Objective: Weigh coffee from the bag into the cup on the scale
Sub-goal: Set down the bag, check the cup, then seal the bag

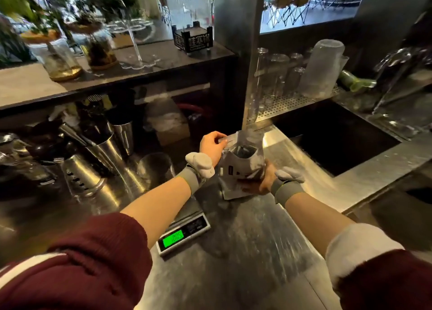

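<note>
A grey coffee bag [243, 167] stands upright on the steel counter, its mouth open and dark inside. My left hand [211, 146] pinches the bag's upper left edge. My right hand [263, 181] grips the bag low on its right side. A scale [187, 232] with a lit green display lies just left of the bag, partly under my left forearm. A round metal cup [155, 167] sits behind the scale's platform, left of my left wrist; whether it rests on the scale I cannot tell.
Steel shakers and utensil holders [102, 155] crowd the counter at the left. A dark sink [334, 137] opens to the right of the bag. Upturned glasses and a plastic pitcher [322, 69] stand on a perforated rack behind it. Jars line the upper shelf [98, 78].
</note>
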A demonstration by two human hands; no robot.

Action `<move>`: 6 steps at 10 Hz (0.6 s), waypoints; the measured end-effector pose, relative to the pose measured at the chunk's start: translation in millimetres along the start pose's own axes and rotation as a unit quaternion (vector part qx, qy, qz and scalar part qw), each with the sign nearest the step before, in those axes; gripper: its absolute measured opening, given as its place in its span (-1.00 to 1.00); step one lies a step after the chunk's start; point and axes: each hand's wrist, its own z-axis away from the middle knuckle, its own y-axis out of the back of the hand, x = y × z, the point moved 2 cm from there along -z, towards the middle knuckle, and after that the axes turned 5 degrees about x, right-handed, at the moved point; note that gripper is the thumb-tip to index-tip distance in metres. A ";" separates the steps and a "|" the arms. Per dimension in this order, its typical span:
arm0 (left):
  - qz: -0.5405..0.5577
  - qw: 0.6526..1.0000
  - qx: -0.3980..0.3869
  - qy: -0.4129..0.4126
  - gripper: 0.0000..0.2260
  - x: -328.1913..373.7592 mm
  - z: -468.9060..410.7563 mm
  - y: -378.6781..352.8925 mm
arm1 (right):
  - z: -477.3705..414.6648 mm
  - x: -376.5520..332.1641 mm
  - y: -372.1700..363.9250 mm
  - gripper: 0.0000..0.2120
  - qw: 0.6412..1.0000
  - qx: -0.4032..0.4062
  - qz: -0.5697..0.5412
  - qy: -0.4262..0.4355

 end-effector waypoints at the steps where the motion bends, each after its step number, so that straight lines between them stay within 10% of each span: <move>1: 0.001 1.000 -0.006 0.011 -0.81 -3.2 -1.9 -4.6 | -17.9 6.8 8.6 -0.47 0.999 -0.013 -0.020 -0.039; 6: 0.028 0.994 -0.075 0.073 -0.68 -0.8 2.0 6.5 | 3.5 4.2 11.8 -0.36 0.995 0.028 -0.070 -0.072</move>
